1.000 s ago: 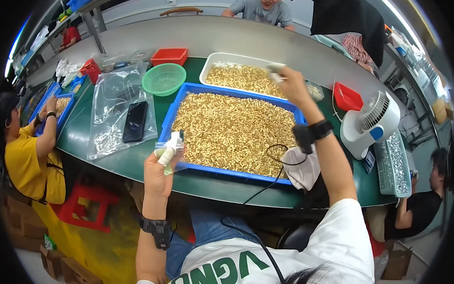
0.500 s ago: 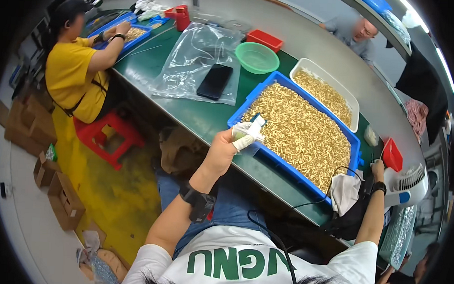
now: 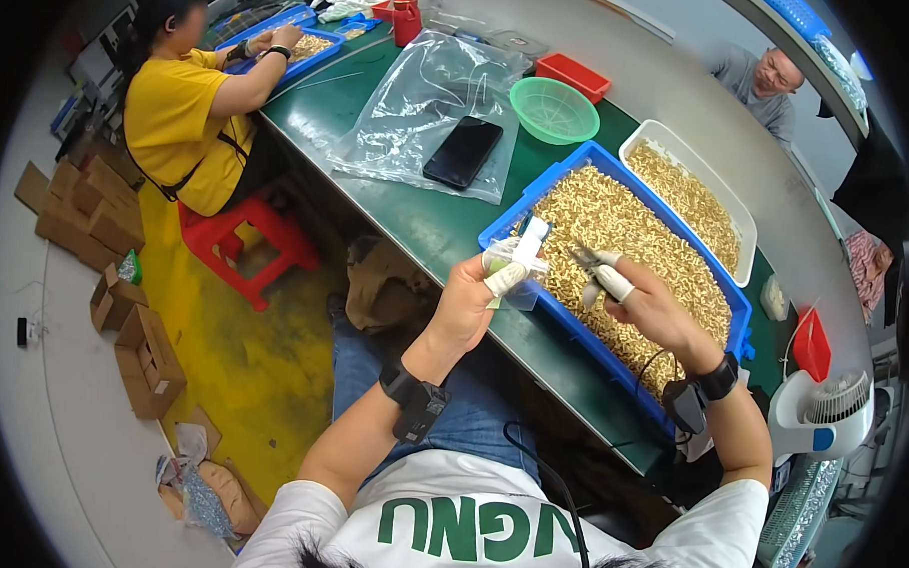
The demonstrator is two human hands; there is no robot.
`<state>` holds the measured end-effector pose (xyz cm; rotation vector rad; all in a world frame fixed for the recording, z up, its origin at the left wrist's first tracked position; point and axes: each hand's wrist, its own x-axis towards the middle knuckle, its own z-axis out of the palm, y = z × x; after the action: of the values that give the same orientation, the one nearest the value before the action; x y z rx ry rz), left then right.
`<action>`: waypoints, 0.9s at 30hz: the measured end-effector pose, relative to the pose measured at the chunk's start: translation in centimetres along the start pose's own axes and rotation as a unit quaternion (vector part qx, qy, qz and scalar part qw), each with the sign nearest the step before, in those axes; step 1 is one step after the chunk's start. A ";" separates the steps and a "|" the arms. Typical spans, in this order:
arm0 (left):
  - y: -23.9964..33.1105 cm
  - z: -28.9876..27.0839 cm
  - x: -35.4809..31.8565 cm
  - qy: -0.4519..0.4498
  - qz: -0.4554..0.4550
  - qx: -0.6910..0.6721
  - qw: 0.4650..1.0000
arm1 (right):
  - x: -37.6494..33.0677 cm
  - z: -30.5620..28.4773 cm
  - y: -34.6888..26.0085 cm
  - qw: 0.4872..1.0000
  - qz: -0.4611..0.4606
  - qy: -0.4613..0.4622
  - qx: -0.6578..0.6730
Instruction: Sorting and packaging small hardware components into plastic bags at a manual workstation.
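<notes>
Hands (image 3: 464,302) angled inward; right hand (image 3: 646,303) grips tool (image 3: 585,258)

Wears a white short-sleeved T-shirt (image 3: 467,485) with bold green lettering (image 3: 451,531), blue jeans (image 3: 480,425), black wrist-strapped modules (image 3: 422,413), whitish cots (image 3: 506,278) on some fingers (image 3: 643,279), black cable (image 3: 572,513) down front.

Table (image 3: 417,219) bears clear bag (image 3: 379,146), blue tray (image 3: 739,324), white tray (image 3: 748,239)

- A small white piece (image 3: 532,242) with a dark blue part was pinched in the left grip (image 3: 466,302), clear plastic (image 3: 520,297) beside it.
- A slim metal tool (image 3: 585,258) angled from the right grip (image 3: 656,307), apart from the white piece.
- Loose gold-coloured bits (image 3: 649,231) filled the blue tray (image 3: 550,175) below.
</notes>
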<state>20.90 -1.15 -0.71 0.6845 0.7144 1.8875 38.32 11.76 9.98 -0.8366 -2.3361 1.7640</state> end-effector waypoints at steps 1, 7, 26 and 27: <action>0.2 0.1 0.0 0.000 0.001 -0.001 1.000 | 0.3 0.0 0.0 1.000 -0.002 -0.001 0.003; 0.1 0.1 0.5 0.003 0.012 0.005 1.000 | 1.5 -0.2 0.9 0.996 0.044 -0.059 0.042; 1.1 0.6 0.4 -0.022 -0.079 0.049 0.995 | 3.6 0.6 2.3 0.932 0.118 -0.098 0.327; 1.1 0.6 0.4 -0.026 -0.074 0.047 0.996 | 3.7 0.8 2.3 0.923 0.123 -0.089 0.354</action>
<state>20.58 -1.10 0.55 0.7180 0.8034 1.7030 35.75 13.27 6.73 -0.8745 -1.4845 2.6216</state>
